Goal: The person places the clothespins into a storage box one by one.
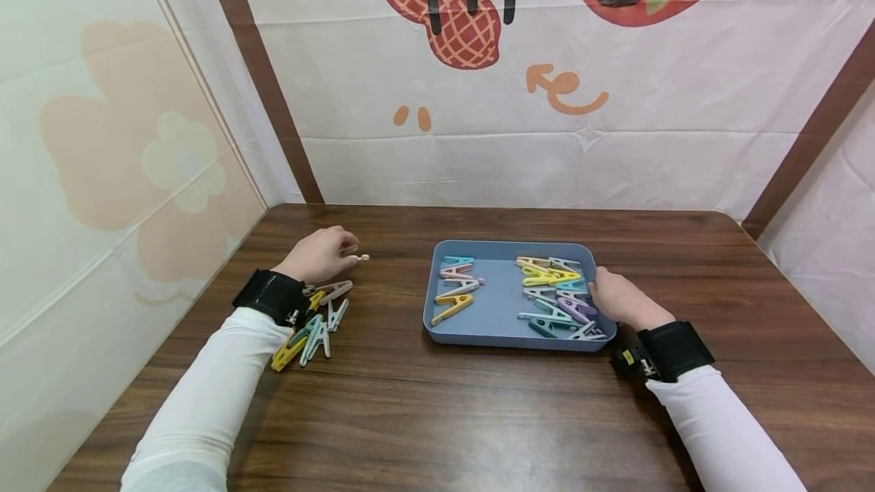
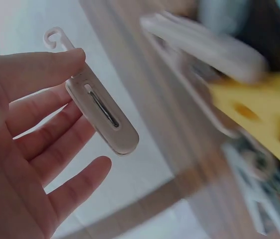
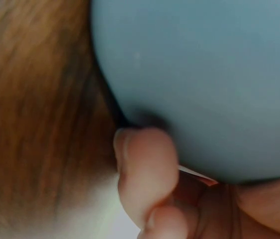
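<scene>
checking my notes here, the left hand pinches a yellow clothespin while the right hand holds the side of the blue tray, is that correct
The colour is wrong: the clothespin the left hand pinches is pale beige, not yellow, as the left wrist view shows. The right hand holds the side of the blue tray.

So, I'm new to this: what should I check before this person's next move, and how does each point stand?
1. Clothespin held: ok, pinched in the left hand.
2. Tray held: ok, the right hand grips its right edge.
3. Room in the tray: ok, a bare strip separates the left group from the right group.
4. All clothespins off the table: not ok, several loose clothespins lie there.
5. Which group the held one belongs to: cannot tell.
</scene>
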Demonstrator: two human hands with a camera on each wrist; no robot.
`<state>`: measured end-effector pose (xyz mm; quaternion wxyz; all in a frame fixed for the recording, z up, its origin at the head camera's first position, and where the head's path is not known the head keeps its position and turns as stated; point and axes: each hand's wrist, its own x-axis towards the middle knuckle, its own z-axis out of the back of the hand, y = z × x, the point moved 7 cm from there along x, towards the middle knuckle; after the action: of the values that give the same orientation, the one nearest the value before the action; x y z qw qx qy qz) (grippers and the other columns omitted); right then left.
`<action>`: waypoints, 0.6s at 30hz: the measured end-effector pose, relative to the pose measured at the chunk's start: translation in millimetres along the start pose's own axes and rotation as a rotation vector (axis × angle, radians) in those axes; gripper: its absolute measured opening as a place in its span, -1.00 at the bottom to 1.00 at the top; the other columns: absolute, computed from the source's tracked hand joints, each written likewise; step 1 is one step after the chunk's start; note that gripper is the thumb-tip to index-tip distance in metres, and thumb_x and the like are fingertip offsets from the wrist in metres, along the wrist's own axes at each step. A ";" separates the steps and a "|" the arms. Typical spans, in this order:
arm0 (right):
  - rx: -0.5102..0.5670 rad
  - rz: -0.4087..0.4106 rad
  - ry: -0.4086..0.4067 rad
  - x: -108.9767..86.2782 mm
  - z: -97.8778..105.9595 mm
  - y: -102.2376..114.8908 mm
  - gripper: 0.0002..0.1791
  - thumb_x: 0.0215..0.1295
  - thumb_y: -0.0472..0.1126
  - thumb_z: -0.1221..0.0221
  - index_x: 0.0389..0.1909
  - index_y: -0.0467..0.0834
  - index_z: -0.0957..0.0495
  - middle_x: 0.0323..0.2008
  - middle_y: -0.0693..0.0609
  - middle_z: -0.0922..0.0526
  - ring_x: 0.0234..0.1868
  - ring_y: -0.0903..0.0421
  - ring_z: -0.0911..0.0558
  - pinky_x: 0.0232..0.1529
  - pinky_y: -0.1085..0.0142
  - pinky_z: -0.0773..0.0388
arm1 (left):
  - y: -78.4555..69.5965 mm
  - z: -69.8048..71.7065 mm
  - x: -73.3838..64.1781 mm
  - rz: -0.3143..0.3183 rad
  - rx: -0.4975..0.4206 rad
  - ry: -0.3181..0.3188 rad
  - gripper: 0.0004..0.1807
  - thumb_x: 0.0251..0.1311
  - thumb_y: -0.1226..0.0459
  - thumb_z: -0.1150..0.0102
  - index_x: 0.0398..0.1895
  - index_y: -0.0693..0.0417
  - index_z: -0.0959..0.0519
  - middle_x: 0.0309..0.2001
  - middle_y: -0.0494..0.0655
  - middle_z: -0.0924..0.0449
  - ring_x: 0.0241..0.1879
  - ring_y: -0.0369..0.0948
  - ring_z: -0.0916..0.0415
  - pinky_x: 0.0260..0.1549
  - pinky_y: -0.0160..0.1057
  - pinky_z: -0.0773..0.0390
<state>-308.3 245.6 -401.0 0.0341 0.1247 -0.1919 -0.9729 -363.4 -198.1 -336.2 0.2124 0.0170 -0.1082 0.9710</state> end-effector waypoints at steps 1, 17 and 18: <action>-0.002 0.002 0.000 0.0 0.1 0.4 -0.51 0.53 -0.29 0.17 0.23 -0.63 -0.06 -0.22 -0.33 -0.45 -0.34 -0.06 -0.53 -0.51 0.22 -0.46 | -6.1 1.8 0.9 -0.013 0.000 -0.010 -0.65 0.26 0.28 -0.22 0.05 0.31 -0.56 -0.08 0.17 -0.56 -0.07 0.06 -0.52 -0.04 0.07 -0.44; 0.001 0.000 -0.003 2.3 -1.2 -1.9 -0.53 0.53 -0.29 0.18 0.20 -0.63 -0.09 -0.31 -0.26 -0.44 -0.39 -0.04 -0.53 -0.52 0.22 -0.45 | -130.5 15.1 0.7 -0.333 -0.008 -0.056 -0.69 0.23 0.23 -0.30 0.01 0.15 -0.63 -0.17 -0.05 -0.55 -0.36 -0.24 -0.41 -0.37 -0.23 -0.45; 0.004 0.000 -0.001 2.0 -1.2 -1.7 -0.53 0.53 -0.29 0.18 0.21 -0.63 -0.08 -0.31 -0.26 -0.44 -0.40 -0.03 -0.52 -0.52 0.22 -0.45 | -137.1 14.0 -0.1 -0.358 -0.001 -0.053 -0.69 0.23 0.23 -0.30 0.01 0.14 -0.63 -0.17 -0.07 -0.55 -0.36 -0.25 -0.40 -0.38 -0.25 -0.44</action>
<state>-309.9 246.5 -403.2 0.0339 0.1244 -0.1939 -0.9725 -306.4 -79.6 -294.7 0.3789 0.0614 -0.1097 0.9169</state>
